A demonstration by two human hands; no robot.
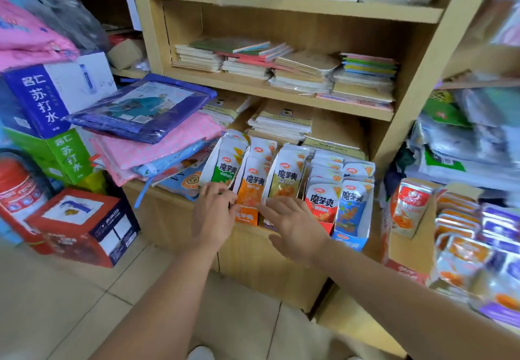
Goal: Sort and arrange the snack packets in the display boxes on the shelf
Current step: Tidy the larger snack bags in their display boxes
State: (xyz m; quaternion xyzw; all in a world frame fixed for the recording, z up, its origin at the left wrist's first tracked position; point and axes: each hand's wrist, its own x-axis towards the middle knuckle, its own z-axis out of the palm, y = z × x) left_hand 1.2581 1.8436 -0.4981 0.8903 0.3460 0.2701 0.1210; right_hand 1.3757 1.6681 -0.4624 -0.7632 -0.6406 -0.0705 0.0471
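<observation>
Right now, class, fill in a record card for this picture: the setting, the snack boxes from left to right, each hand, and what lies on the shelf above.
setting: wooden shelf, seen from above
snack boxes, left to right: green box, orange box, yellow box, red box, blue box
box contents: packets standing upright
left hand: at the fronts of the green and orange boxes; grip unclear
right hand: fingers spread, in front of the yellow box
shelf above: notebooks in stacks

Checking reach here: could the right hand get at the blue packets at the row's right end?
Probably yes: the right hand is open in front of the row, by the red packets, and nothing covers the blue packets.
</observation>
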